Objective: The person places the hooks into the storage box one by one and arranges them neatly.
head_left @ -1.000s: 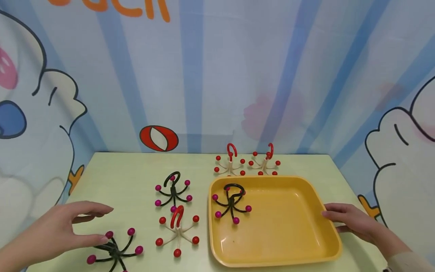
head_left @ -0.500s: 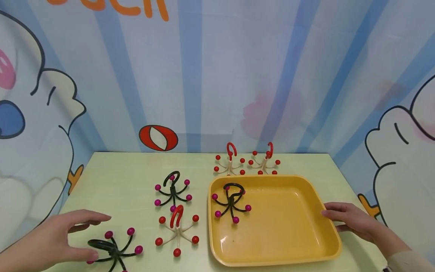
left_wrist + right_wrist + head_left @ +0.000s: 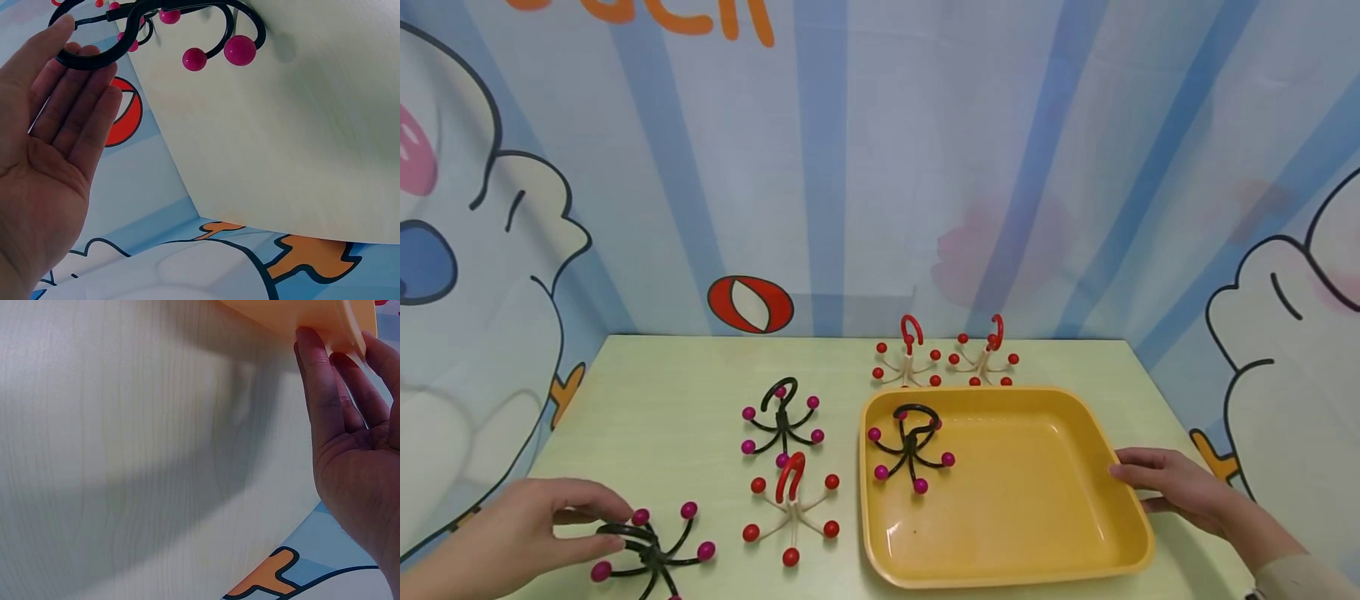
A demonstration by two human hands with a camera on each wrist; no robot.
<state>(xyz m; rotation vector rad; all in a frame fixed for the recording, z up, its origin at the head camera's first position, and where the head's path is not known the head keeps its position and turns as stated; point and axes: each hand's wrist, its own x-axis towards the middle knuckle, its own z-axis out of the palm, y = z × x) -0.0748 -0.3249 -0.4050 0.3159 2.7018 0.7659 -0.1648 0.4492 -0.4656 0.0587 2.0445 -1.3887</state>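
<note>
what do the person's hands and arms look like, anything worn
Both hands are bare: no gloves, rings or watch show. The left hand and its forearm show no sleeve. The right hand ends in a light cream sleeve at the wrist.
</note>
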